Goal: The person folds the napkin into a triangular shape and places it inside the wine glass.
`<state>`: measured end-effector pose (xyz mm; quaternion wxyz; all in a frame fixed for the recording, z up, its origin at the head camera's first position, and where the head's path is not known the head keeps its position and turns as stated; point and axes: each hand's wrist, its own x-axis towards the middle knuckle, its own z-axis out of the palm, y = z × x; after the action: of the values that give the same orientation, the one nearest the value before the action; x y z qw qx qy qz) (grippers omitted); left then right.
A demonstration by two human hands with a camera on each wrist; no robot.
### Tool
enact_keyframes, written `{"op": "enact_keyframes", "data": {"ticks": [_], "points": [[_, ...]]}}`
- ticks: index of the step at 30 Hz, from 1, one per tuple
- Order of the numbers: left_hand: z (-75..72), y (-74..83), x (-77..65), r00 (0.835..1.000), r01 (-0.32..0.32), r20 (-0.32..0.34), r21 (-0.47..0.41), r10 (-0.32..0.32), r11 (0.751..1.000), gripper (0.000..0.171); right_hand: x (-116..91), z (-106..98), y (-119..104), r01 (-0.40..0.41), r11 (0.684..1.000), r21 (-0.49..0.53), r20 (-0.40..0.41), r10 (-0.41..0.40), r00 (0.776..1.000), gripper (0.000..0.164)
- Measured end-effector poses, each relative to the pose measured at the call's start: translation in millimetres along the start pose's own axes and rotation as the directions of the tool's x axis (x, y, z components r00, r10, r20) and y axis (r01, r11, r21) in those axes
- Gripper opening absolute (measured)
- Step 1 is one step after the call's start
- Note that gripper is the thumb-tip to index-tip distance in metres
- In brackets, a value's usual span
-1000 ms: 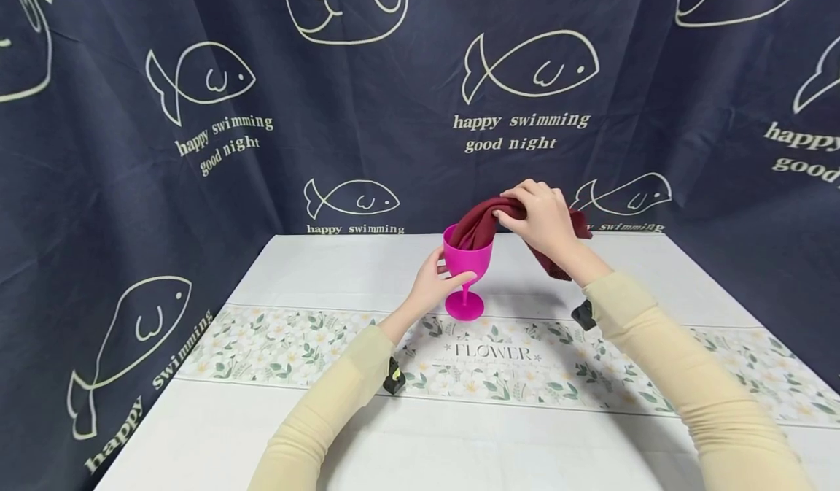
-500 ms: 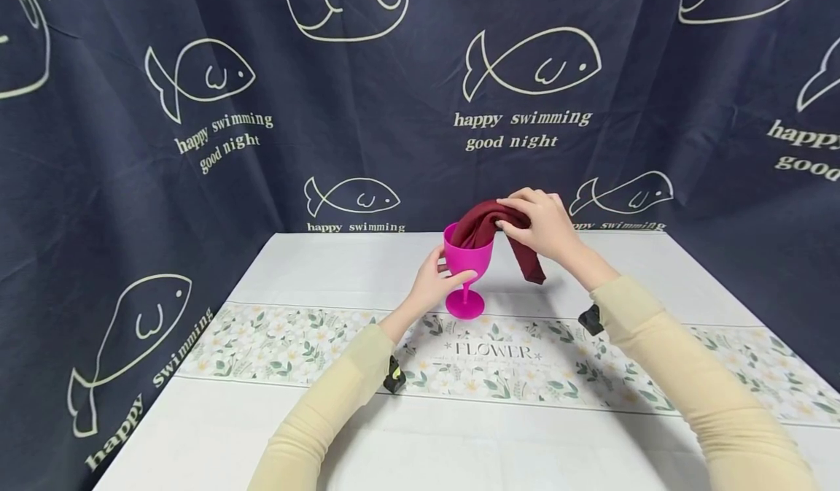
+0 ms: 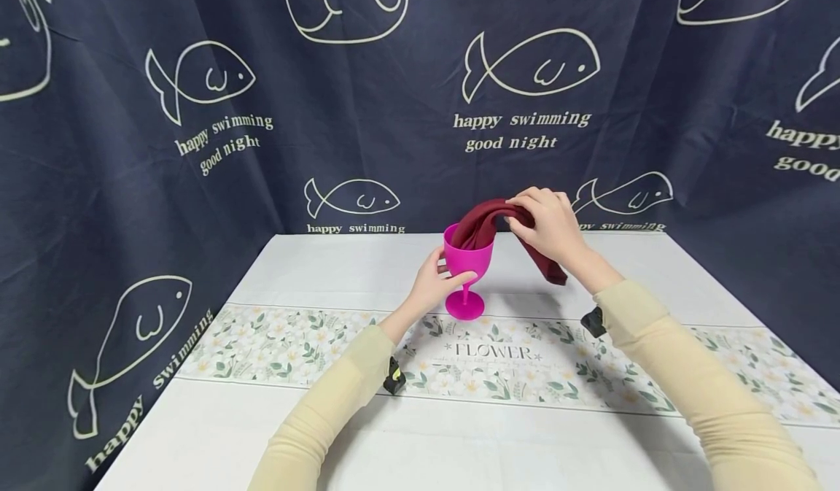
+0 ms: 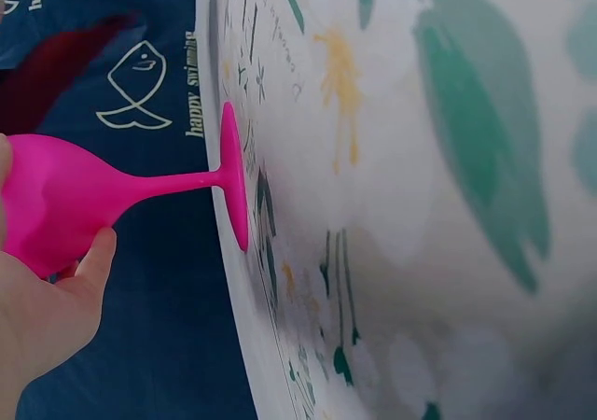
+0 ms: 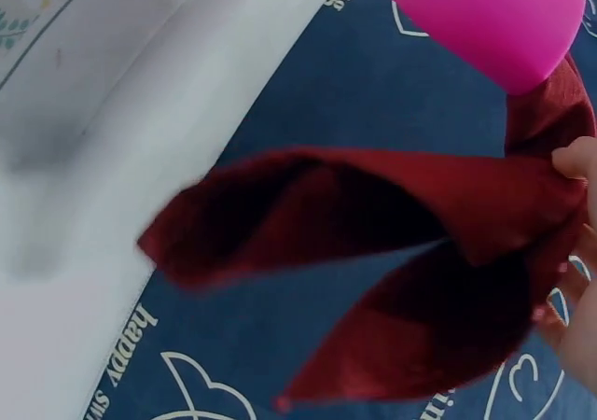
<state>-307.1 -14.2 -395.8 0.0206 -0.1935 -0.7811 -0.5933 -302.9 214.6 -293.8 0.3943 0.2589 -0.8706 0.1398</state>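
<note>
A bright pink goblet [image 3: 467,259] stands upright on the white table, its round foot on the tabletop. My left hand [image 3: 434,281] grips its bowl from the left; in the left wrist view the thumb lies along the lower bowl of the goblet [image 4: 65,191]. One end of a dark red cloth [image 3: 484,221] is inside the goblet, and the rest arches over the rim to the right. My right hand [image 3: 547,227] pinches the cloth beside the goblet. Two loose ends of the cloth [image 5: 448,196] hang from the fingers in the right wrist view.
The white table [image 3: 328,272] carries a printed flower band [image 3: 275,341] with the word FLOWER. A dark blue curtain [image 3: 394,141] with fish drawings hangs behind the table and along both sides. Each wrist wears a small black device.
My right hand has moved slightly down and right overall, holding the cloth. The cloth's hanging end swung left, then back right. The left hand and goblet have stayed put.
</note>
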Motion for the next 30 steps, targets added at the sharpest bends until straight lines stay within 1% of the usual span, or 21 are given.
{"op": "enact_keyframes", "data": {"ticks": [2,4,6,10,15,21,24,30], "points": [[0.2,0.5,-0.3,1.000,0.000,0.002,-0.001,0.000,1.000,0.074,1.6,-1.5,-1.2,0.036,0.999,0.004,-0.040,-0.036,0.999,0.023],[0.3,0.9,-0.8,1.000,0.002,0.004,-0.002,-0.002,1.000,0.074,2.8,-3.1,-2.9,0.071,0.997,0.008,-0.062,-0.070,0.996,0.021],[0.3,1.2,-0.9,1.000,0.002,0.005,0.000,-0.002,1.000,0.074,3.2,-4.3,-5.1,0.094,0.995,0.014,-0.067,-0.093,0.993,0.021],[0.1,1.3,-0.4,1.000,0.003,0.006,0.008,-0.003,1.000,0.074,2.1,-5.5,-9.6,0.122,0.992,0.034,-0.049,-0.120,0.992,0.021],[-0.4,0.9,0.0,1.000,0.007,0.010,0.017,-0.007,1.000,0.076,-1.3,-5.3,-12.9,0.114,0.991,0.065,-0.012,-0.114,0.993,0.023],[0.2,1.9,-0.5,1.000,0.007,0.010,0.022,-0.007,1.000,0.075,-8.4,-4.3,-11.5,0.073,0.993,0.091,0.042,-0.077,0.996,0.025],[0.5,2.8,-0.6,1.000,0.008,0.009,0.017,-0.008,1.000,0.075,-11.0,-4.5,-10.7,0.061,0.994,0.091,0.054,-0.066,0.996,0.027],[-0.8,7.2,-1.3,1.000,0.005,0.006,0.003,-0.005,1.000,0.079,-14.7,-7.6,-8.4,0.068,0.994,0.084,0.060,-0.073,0.996,0.033]]}}
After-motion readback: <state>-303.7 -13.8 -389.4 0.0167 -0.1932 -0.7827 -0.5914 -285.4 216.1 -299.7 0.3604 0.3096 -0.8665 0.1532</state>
